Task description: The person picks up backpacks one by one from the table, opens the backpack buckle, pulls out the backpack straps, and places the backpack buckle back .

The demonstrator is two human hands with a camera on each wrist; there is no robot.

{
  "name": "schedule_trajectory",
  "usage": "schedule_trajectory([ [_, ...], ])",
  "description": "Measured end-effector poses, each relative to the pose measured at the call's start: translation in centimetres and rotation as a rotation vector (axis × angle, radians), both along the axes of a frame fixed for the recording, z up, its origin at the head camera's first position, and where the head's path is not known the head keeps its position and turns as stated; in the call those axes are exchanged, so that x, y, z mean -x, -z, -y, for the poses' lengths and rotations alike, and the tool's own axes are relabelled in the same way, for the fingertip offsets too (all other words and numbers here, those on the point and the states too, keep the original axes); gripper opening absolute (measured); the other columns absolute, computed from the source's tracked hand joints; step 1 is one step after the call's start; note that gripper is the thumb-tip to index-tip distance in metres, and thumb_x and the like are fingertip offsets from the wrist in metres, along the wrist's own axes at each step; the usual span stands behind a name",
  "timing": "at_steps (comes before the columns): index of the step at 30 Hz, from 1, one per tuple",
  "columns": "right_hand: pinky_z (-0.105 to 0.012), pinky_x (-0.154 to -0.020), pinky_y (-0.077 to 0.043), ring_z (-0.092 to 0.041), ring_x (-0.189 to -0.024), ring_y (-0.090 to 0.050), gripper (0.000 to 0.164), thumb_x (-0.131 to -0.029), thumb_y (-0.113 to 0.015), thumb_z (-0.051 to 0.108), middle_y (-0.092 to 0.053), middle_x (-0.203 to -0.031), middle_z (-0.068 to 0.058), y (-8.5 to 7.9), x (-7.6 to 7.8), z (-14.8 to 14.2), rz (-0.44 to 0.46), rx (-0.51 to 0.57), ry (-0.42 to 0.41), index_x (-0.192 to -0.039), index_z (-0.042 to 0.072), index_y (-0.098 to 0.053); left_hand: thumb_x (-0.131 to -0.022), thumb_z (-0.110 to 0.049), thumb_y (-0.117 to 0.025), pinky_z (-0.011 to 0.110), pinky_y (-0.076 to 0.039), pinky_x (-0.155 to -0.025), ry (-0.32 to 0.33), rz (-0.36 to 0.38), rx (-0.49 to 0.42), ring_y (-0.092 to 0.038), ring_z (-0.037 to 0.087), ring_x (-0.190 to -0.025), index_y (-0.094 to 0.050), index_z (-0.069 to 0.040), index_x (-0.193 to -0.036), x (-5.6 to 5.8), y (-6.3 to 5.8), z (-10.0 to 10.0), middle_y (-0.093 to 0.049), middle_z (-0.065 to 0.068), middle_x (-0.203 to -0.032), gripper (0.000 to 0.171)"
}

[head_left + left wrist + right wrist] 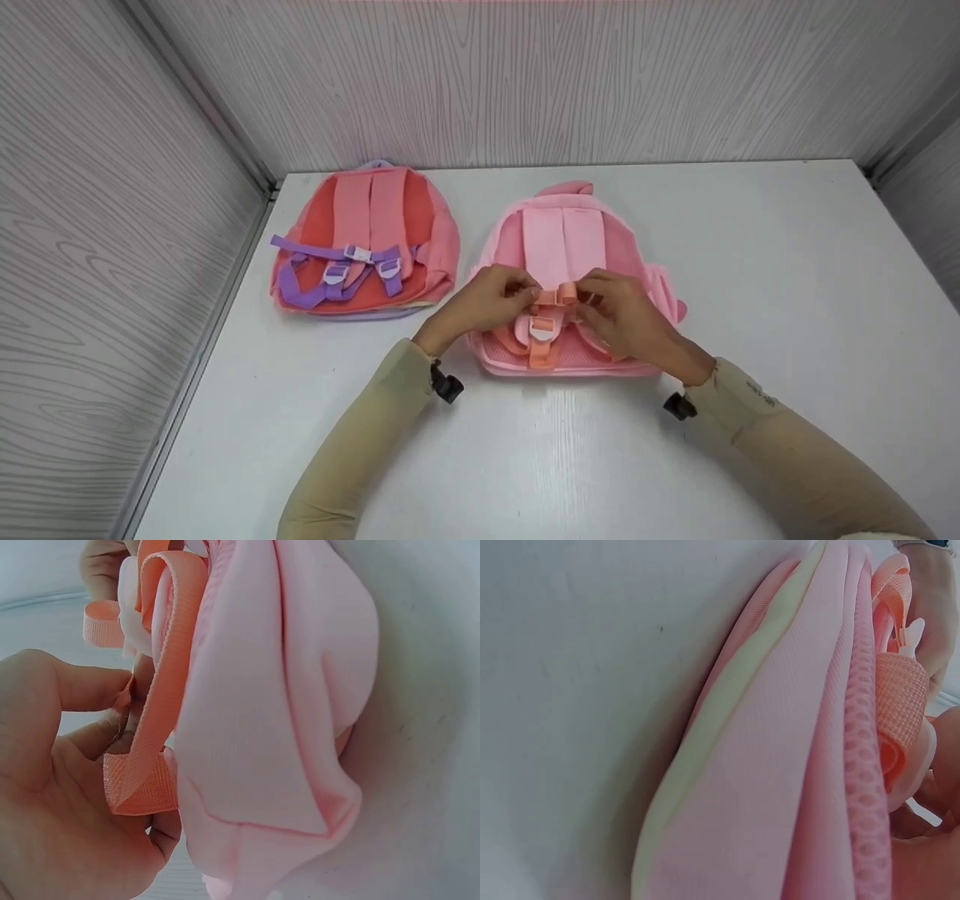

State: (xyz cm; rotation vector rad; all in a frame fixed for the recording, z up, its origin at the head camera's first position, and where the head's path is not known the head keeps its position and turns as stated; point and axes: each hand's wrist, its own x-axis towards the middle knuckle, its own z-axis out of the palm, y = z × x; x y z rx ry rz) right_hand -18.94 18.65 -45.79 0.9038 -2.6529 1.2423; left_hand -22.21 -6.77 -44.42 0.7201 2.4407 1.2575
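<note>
The left hand [496, 298] and right hand [628, 311] pinch the strap [549, 298]. The pink bag [546, 244] lies back-up near the counter's [765, 247] far edge, maybe for easy reach.

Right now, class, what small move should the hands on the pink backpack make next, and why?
Probably the right hand should draw the orange loop flat, since that loop sticks up beside the strap across the pink backpack; the left hand pinches the strap, which should help steady it.

The pink backpack [547, 247] is matt cloth, the orange strap [171, 667] woven.
</note>
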Motion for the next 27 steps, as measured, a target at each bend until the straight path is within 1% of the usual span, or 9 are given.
schedule_trajectory([
  [6,-0.03,-0.081,-0.062,-0.015,-0.088,-0.068,0.019,-0.096,-0.079,0.003,-0.075,-0.1,-0.003,0.06,0.07,0.02,-0.011,-0.008,0.001,-0.115,0.006,-0.08,-0.108,-0.019,-0.062,0.026,-0.051,-0.076,0.007,0.002,-0.004,-0.062,0.013,-0.082,-0.078,-0.004,-0.115,0.08,0.14,-0.05,-0.073,0.006,-0.096,0.023],
  [12,-0.03,-0.079,-0.062,-0.015,-0.087,-0.069,0.017,-0.096,-0.078,0.003,-0.075,-0.099,-0.006,0.18,0.12,0.06,-0.043,0.0,-0.007,-0.113,0.005,-0.08,-0.108,-0.018,-0.062,0.027,-0.05,-0.078,0.009,-0.031,0.004,-0.061,0.012,-0.083,-0.078,-0.003,-0.115,0.01,0.19,-0.31,-0.074,0.006,-0.096,0.023],
  [17,-0.029,-0.078,-0.06,-0.016,-0.086,-0.068,0.013,-0.097,-0.077,0.003,-0.074,-0.097,-0.007,0.27,0.17,0.01,-0.034,0.002,-0.009,-0.109,0.005,-0.079,-0.109,-0.018,-0.061,0.027,-0.05,-0.077,0.003,-0.005,-0.016,-0.063,0.011,-0.081,-0.078,-0.003,-0.113,-0.05,0.18,-0.39,-0.076,0.006,-0.094,0.023],
  [22,-0.029,-0.078,-0.061,-0.016,-0.085,-0.067,0.012,-0.095,-0.078,0.002,-0.073,-0.096,-0.005,0.32,0.17,0.0,-0.035,0.006,-0.005,-0.107,0.005,-0.079,-0.108,-0.017,-0.061,0.025,-0.051,-0.076,0.008,0.009,-0.03,-0.064,0.011,-0.081,-0.078,-0.004,-0.111,-0.04,0.24,-0.59,-0.076,0.007,-0.094,0.022],
  [27,-0.028,-0.078,-0.061,-0.016,-0.086,-0.068,0.015,-0.095,-0.078,0.001,-0.074,-0.097,-0.006,0.34,0.18,-0.01,-0.05,0.006,-0.009,-0.11,0.004,-0.079,-0.109,-0.016,-0.06,0.025,-0.052,-0.077,0.009,0.016,-0.034,-0.066,0.012,-0.083,-0.077,-0.003,-0.111,-0.02,0.27,-0.72,-0.074,0.006,-0.094,0.021],
])
